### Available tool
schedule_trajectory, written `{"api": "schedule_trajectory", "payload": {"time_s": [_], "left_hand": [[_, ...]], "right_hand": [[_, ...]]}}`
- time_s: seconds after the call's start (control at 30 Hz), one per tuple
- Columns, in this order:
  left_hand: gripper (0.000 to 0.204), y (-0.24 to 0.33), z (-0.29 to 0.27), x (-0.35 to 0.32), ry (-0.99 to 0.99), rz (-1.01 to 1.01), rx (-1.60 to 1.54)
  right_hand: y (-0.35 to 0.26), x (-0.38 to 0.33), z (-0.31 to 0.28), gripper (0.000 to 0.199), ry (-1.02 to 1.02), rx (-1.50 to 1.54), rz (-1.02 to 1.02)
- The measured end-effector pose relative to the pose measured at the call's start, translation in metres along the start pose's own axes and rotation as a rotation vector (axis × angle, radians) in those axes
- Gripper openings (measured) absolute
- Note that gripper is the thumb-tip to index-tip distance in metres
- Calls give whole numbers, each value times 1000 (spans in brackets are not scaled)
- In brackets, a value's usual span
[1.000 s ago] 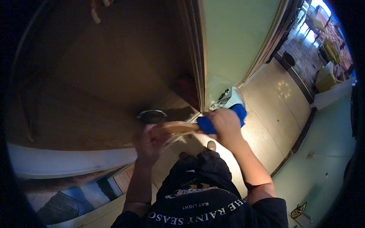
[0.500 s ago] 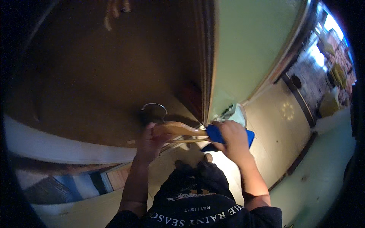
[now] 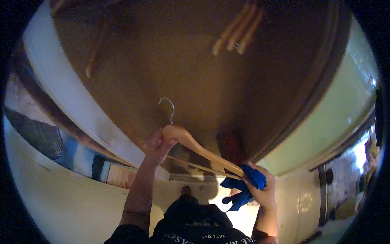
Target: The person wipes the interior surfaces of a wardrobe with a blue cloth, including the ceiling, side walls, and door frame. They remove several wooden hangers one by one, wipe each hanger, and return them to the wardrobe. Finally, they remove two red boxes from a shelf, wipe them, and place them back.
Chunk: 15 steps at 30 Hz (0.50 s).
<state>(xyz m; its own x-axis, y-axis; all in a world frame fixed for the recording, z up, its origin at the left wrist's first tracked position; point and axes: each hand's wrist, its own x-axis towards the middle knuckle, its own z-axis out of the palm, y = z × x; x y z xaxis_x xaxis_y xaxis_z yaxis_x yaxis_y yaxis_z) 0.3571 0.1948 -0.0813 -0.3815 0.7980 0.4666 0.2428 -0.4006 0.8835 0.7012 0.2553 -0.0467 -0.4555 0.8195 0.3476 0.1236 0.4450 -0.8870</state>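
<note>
My left hand (image 3: 156, 144) grips a wooden clothes hanger (image 3: 199, 150) at its neck, just under the metal hook (image 3: 168, 107). At the hanger's right end my right hand (image 3: 264, 191) holds a blue cloth (image 3: 243, 187), which is bunched around the tip, with part hanging below. The hanger is raised in front of a dark brown wardrobe interior (image 3: 183, 61).
Several empty wooden hangers (image 3: 237, 28) hang at the top of the wardrobe, another (image 3: 95, 53) at the upper left. A white wardrobe edge (image 3: 77, 101) runs along the left. A pale green wall (image 3: 345, 118) is on the right, with light floor (image 3: 300, 203) below.
The view has tilted upward and the hanger has risen toward the wardrobe interior. Both hands keep their hold; the blue cloth stays at the hanger's right end.
</note>
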Motion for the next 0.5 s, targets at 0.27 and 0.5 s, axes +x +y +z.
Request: {"api": "schedule_trajectory", "payload": {"time_s": [0.27,0.5], "left_hand": [[56,60,-9,121,363,334,520],[63,109,-31,206,200,321,-293]], "right_hand": [[-61,110,126,39,371,-237,-749],[-133,205,202,57,359,-302,-751]]}}
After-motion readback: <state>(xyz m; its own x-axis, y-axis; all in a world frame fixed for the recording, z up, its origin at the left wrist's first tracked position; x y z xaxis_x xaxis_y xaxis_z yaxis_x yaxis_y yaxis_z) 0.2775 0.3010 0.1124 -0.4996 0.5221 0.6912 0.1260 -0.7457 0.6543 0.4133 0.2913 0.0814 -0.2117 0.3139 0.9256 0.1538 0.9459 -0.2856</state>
